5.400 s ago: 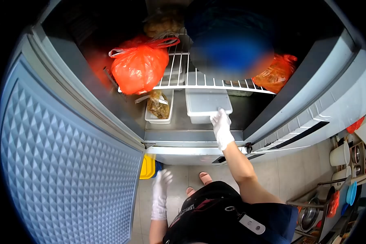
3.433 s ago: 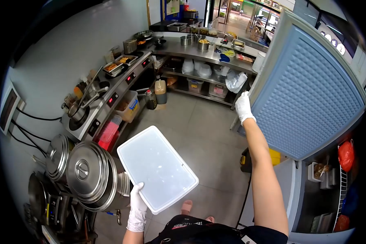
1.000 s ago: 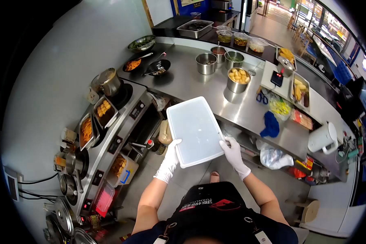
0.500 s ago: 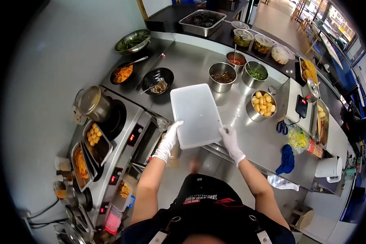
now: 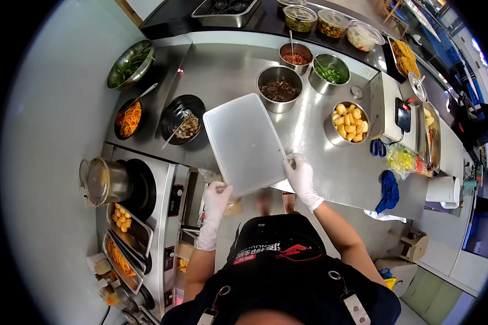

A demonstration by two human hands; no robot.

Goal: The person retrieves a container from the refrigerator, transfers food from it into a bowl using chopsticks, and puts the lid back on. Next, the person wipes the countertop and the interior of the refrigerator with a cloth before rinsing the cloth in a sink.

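While both my hands are closed on its near end, the flat rectangular box of translucent white plastic (image 5: 246,143) hangs over the front edge of the brushed stainless-steel surface (image 5: 344,181). My white-gloved left hand (image 5: 217,201) grasps the corner nearest me on the left, thumb on top. My white-gloved right hand (image 5: 300,176) pinches the right-hand edge, higher up than the left (the box sits a little askew between them). Whether its underside touches the steel, I cannot tell.

Just beyond the box's far end is a round steel pot of dark brown chopped food (image 5: 279,108). Behind that stands a smaller steel pot of reddish bits (image 5: 295,69) with a spoon in it, and beside them, to the right, a steel pot of chopped greens (image 5: 321,86). Nearer my right hand stands a steel pot of pale yellow chunks (image 5: 335,137), with blue-handled scissors (image 5: 378,148) and a crumpled blue cloth (image 5: 389,190) farther right.

Left of the box lies a wide black bowl (image 5: 171,115) holding a spoon and minced food; past it are a smaller black bowl of orange shreds (image 5: 136,132) and a steel bowl of long green vegetables (image 5: 139,76).
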